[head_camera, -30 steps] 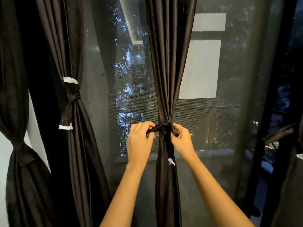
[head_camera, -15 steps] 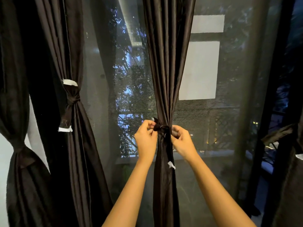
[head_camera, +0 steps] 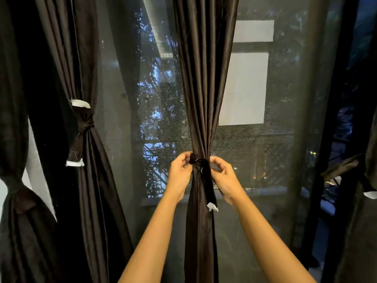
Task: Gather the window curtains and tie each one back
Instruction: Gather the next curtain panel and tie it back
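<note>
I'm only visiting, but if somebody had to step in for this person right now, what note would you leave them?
Left hand: fingers pinch the tie band from the left.
Right hand: fingers pinch the same band from the right.
Done: far-left curtain and second curtain are tied back. The middle curtain is gathered and the band is wrapped round it.
Left: snug this knot and let go. Then check the right-edge curtain; I cannot tell whether its tie is secure.
</note>
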Demonstrator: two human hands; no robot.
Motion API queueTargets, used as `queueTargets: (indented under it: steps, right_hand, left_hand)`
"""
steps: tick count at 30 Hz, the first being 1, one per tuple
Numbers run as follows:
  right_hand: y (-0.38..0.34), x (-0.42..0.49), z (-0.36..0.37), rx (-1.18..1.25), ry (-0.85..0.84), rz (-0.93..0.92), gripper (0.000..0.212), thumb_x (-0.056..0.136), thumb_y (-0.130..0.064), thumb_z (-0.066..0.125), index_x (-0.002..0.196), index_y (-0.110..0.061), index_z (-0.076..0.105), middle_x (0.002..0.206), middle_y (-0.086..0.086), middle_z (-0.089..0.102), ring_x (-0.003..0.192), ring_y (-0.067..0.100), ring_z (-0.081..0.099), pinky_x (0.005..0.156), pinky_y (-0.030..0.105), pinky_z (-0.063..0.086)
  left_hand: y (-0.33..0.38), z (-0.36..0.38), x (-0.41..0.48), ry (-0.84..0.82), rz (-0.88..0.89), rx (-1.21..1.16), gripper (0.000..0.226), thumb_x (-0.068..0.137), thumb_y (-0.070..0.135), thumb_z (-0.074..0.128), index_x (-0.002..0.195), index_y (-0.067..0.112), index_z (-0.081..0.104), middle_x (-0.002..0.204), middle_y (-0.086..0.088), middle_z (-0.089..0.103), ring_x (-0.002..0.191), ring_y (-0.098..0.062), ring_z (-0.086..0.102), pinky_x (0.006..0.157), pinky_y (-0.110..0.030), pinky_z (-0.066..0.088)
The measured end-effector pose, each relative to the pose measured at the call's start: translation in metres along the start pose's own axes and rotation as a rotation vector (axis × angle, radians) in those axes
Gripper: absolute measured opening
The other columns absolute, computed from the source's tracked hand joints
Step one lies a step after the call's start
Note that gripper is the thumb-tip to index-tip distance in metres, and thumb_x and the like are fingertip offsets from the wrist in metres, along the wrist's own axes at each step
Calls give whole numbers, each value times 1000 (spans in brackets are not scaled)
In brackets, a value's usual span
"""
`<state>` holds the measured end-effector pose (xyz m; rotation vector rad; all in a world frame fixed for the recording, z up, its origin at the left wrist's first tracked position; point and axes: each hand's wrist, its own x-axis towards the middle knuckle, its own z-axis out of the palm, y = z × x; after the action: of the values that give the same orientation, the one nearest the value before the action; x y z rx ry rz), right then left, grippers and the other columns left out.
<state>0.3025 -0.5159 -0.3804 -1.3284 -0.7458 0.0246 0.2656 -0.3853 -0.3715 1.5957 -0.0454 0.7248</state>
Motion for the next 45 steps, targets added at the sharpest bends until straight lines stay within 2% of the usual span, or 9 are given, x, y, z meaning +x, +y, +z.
queueTargets:
  steps: [8,12,16,19,27,31,35,40,45]
  right_hand:
    - [10,4,4,50,152,-30,29,84,5,63,108,-11,67,119,9,63,105,29,64,88,45,54]
    - [13,4,7,-3,194,-74,33,83,9,60,106,-16,66,123,1,56,112,25,59,94,44,51]
    - [9,1,5,-28,241,-49,35,83,10,59,110,-13,59,128,-2,49,114,12,57,90,29,52]
    - [5,0,2,-58,226,-107,35,84,9,61,116,-4,55,126,2,48,82,-11,61,74,15,52]
    - [5,0,-12,50,407,-173,12,84,-21,71,75,-13,72,91,3,66,91,16,63,87,34,49]
    - [0,10,-6,62,533,-187,22,78,-21,77,61,-10,69,64,10,61,67,16,56,83,34,49]
    - [-4,17,-2,371,547,-86,32,79,1,71,54,-8,51,49,2,51,63,19,60,77,36,54]
    - [-1,11,-8,473,454,-170,40,78,17,62,85,-17,42,77,3,44,60,12,55,61,25,53]
    - [-7,-3,-18,-55,270,-566,43,78,8,60,94,-31,54,109,6,43,96,20,52,75,40,52]
  left_hand:
    - [-5,8,-23,-61,-86,-197,27,98,15,45,122,17,58,118,-6,66,112,-20,60,97,-38,46]
    - [-14,17,-30,-14,-159,-173,68,85,63,50,133,15,51,132,-6,58,122,-16,54,108,-41,39]
    - [-13,24,-30,-13,-36,-72,42,97,41,44,125,12,55,120,-5,65,115,-17,59,103,-40,43]
    - [-16,25,-27,-44,-25,-75,39,94,43,46,121,17,55,118,-4,64,114,-17,58,101,-35,44]
    - [-19,26,-22,-125,-61,-153,18,100,18,45,116,18,54,72,9,62,67,-8,56,60,-20,48]
    - [-19,32,-23,-78,-21,-138,21,100,21,47,119,28,51,74,11,60,68,-9,55,63,-24,45]
    - [-14,37,-27,-42,19,-90,27,99,29,44,126,29,47,112,-23,59,101,-36,56,89,-47,45]
    - [-19,35,-25,-56,55,-158,27,98,20,46,124,26,48,91,8,63,71,4,61,66,-14,48]
    - [-13,35,-23,-29,132,2,39,85,61,46,110,32,54,96,15,64,87,9,60,75,-10,44]
